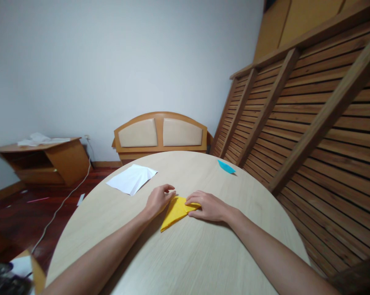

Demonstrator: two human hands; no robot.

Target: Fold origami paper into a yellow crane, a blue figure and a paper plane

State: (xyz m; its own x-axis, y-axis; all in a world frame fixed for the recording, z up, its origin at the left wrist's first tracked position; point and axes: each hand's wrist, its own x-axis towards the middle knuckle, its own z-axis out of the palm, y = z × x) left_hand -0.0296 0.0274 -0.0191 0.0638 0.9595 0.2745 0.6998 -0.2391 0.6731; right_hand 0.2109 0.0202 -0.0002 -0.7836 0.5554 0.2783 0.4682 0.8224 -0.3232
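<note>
A folded piece of yellow paper (175,212) lies near the middle of the round table, one pointed corner toward me. My right hand (207,205) pinches its right corner between thumb and fingers. At the paper's upper left edge is my left hand (160,199), its fingers bent and the fingertips by the top corner; whether they grip the paper is hard to make out.
On the round table (185,262), a creased white sheet (131,179) lies at the back left and a small folded blue paper (226,166) at the back right. A slatted wooden frame (295,123) leans along the right. Beyond the table stands a padded headboard (160,135).
</note>
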